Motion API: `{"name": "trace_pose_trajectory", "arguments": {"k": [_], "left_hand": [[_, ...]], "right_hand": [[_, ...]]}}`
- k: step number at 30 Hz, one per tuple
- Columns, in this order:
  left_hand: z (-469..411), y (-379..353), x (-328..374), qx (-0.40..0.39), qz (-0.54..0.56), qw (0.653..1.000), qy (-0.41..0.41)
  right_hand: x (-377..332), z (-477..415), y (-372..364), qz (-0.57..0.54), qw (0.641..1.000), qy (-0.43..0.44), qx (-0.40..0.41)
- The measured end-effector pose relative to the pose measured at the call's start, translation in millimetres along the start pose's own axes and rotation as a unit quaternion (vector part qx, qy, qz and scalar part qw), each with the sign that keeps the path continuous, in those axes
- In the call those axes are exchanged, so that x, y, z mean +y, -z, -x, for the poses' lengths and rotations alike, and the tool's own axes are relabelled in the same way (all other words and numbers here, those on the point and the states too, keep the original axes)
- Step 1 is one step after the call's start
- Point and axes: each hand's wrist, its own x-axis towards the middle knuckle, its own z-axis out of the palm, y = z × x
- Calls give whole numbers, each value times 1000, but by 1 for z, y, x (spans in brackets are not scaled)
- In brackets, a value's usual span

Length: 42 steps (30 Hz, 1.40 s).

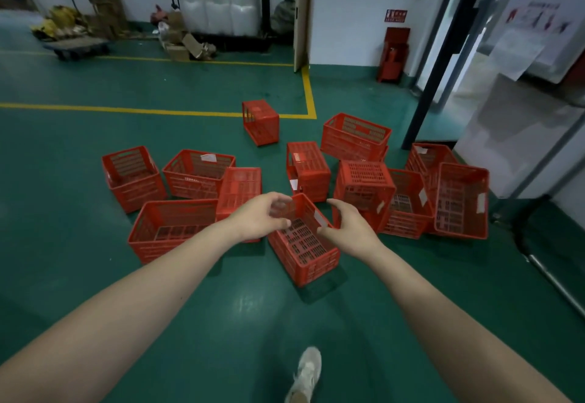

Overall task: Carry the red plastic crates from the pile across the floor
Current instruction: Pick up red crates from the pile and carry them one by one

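Note:
Several red plastic crates lie scattered on the green floor, some upright, some tipped or upside down. The nearest crate (305,250) sits tilted, open side up, just ahead of me. My left hand (261,217) hovers over its left rim with fingers curled and apart, holding nothing. My right hand (349,227) hovers at its right rim, fingers spread, also holding nothing. A wide crate (167,228) stands upright to the left. One crate (260,122) stands apart further back, by the yellow line.
A black post (433,79) and a glass door frame rise at the right. A metal bar (554,279) lies on the floor at right. A red extinguisher box (392,55) stands by the wall. Cardboard and a cart (76,44) sit at the back. My shoe (305,374) is below.

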Motion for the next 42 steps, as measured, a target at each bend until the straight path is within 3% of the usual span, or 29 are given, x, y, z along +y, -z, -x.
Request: {"name": "trace_pose_trajectory", "arguments": {"k": [14,23,29,35,42], "left_hand": [[-289,50,-35,-28,4,999,22],[-444,63,-86,-139,-50,989,-11],[-545,52,-145,-273,-158,947,-65],[-629,22,-223,-396,-221,886,-95],[-672,-49,-330,-488,-257,828,-99]], "right_hand": [[30,-302,40,-3,999,-28,-29],[61,-427,24,-28,994,-110,-10],[95,-491,-33,-78,972,-218,28],[146,-542,-119,-143,924,-352,33],[214,-565,-225,-163,889,-428,-28]]}}
